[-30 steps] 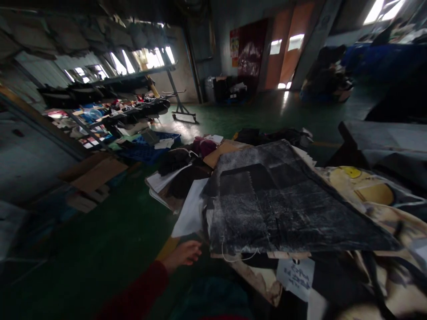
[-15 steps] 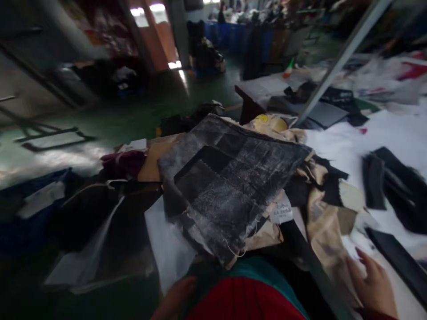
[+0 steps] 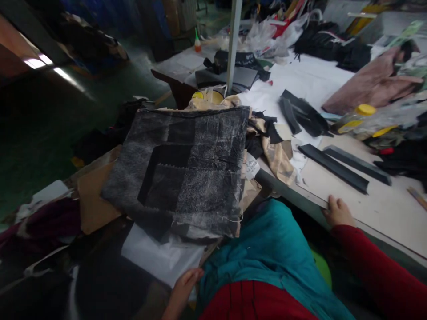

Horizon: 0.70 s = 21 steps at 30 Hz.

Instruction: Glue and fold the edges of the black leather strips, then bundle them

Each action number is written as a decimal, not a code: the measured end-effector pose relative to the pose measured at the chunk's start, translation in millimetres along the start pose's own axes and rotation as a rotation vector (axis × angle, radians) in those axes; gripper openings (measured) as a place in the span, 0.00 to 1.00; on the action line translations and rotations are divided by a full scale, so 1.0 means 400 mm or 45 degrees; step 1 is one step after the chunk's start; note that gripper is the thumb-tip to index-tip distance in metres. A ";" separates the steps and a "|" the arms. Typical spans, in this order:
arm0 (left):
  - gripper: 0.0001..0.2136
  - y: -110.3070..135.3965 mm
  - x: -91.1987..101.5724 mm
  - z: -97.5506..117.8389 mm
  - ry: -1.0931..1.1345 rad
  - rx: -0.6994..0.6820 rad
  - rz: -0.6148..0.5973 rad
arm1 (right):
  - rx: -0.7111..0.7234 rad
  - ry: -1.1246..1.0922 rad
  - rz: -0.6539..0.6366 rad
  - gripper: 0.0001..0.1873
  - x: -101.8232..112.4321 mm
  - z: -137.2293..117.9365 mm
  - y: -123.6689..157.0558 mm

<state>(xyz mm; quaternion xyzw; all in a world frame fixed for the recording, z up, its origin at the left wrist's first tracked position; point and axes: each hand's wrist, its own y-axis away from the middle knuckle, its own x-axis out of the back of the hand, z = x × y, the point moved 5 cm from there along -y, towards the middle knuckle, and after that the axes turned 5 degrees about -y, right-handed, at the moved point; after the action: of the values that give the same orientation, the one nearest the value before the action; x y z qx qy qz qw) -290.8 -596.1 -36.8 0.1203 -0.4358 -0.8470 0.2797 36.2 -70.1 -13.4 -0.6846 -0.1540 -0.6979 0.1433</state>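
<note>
My right hand (image 3: 338, 212) is curled over the front edge of the pale worktable (image 3: 383, 211), its fingertips on the top. My left hand (image 3: 187, 282) is low in front, fingers pressed together; what they hold, if anything, is hidden. It lies beside the white sheet (image 3: 163, 251), close to my teal-clothed lap. Before me lies a worn, chalk-dusted black fabric-covered panel (image 3: 213, 195) with a black pocket-like shape on it, stacked over cardboard and other pieces. A white label (image 3: 252, 166) sticks out at its right side. Two black strips (image 3: 333, 169) lie near my right hand.
Tan cloth scraps (image 3: 278, 162) lie at the table's edge. A metal post (image 3: 232, 49) rises behind the panel. Rightward are a yellow-capped jar (image 3: 358, 118) and brown cloth (image 3: 367, 91). Cardboard (image 3: 98, 198) and maroon cloth (image 3: 55, 220) lie at left.
My view has swung right, so the panel and post appear further left. My right hand has gone from spread fingers near the scraps to gripping the table edge. My left hand shows more fully.
</note>
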 end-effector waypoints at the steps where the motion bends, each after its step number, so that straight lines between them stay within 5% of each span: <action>1: 0.31 -0.002 0.000 -0.002 -0.008 0.011 -0.001 | 0.012 0.004 -0.029 0.28 0.000 -0.004 -0.001; 10: 0.30 -0.025 -0.018 -0.020 -0.411 0.005 -0.111 | -0.051 0.080 -0.176 0.26 0.008 0.004 -0.001; 21: 0.14 -0.056 -0.224 -0.050 -0.965 -0.163 -0.479 | -0.101 0.018 -0.079 0.29 0.035 -0.015 0.020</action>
<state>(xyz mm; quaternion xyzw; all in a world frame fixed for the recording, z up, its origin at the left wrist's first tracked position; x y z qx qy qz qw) -217.1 -547.3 -70.2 -0.1396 -0.4247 -0.8929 -0.0526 33.7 -79.8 0.5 -0.6797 -0.1464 -0.7124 0.0954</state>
